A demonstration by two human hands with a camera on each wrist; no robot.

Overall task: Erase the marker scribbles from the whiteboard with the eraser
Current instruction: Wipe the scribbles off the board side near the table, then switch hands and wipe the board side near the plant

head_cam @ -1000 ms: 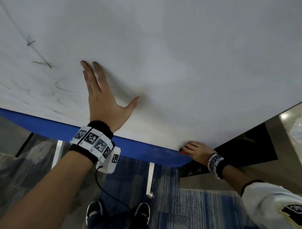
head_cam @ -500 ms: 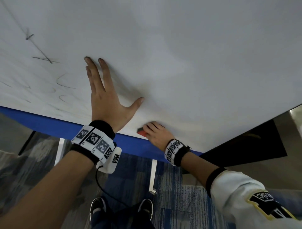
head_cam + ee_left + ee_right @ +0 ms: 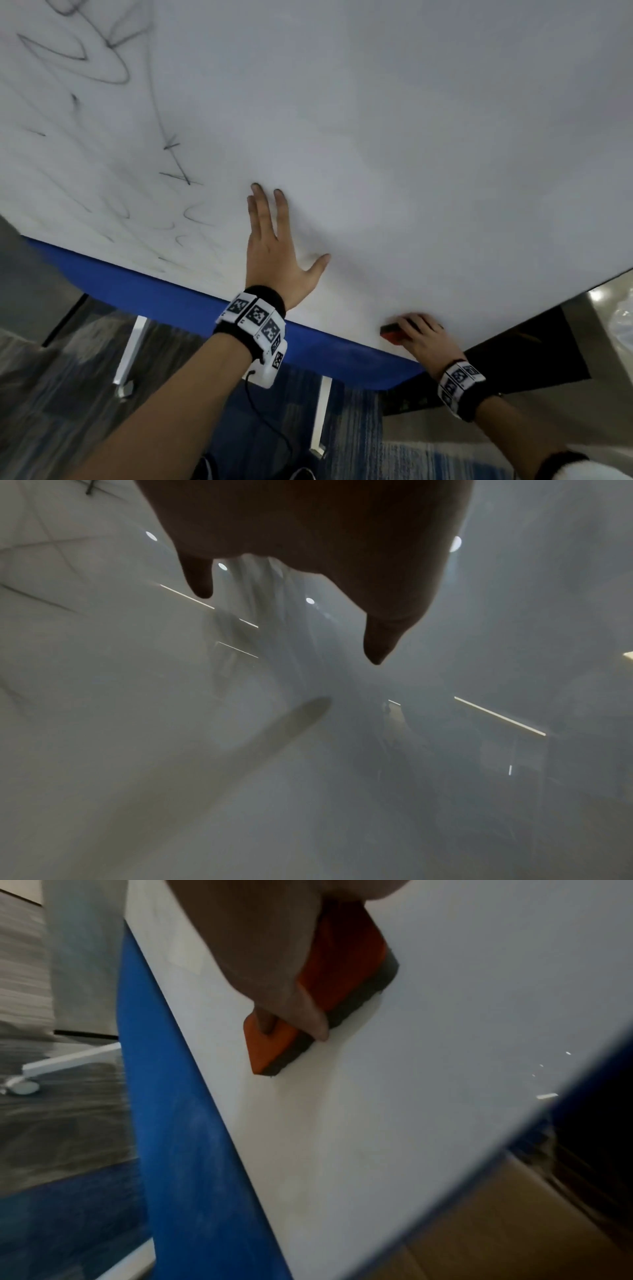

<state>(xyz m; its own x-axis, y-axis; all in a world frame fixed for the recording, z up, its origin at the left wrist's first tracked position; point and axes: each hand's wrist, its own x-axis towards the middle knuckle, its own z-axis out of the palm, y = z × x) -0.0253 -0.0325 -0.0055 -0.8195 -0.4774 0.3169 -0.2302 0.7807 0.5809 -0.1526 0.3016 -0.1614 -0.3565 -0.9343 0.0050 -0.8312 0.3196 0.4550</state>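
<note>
The whiteboard (image 3: 411,137) fills most of the head view, with a blue lower edge (image 3: 154,298). Black marker scribbles (image 3: 102,68) cover its left part, some faint and smeared near the bottom left. My left hand (image 3: 274,246) lies flat on the board, fingers straight and thumb spread, just right of the scribbles. My right hand (image 3: 424,339) grips the orange eraser (image 3: 390,335) and presses its dark felt face on the board near the lower right corner. In the right wrist view the eraser (image 3: 329,993) sits under my fingers (image 3: 274,974), close to the blue edge (image 3: 178,1123).
The board stands on a white frame with legs (image 3: 130,353) and a castor (image 3: 20,1088) on blue and grey carpet (image 3: 68,411). My shoes show below the board. A dark opening (image 3: 534,356) lies past the board's right corner.
My right hand has swept the eraser along the bottom edge: from the right corner leftward toward my left hand, then back right. The view rose, showing more scribbles. My left hand stayed put.
</note>
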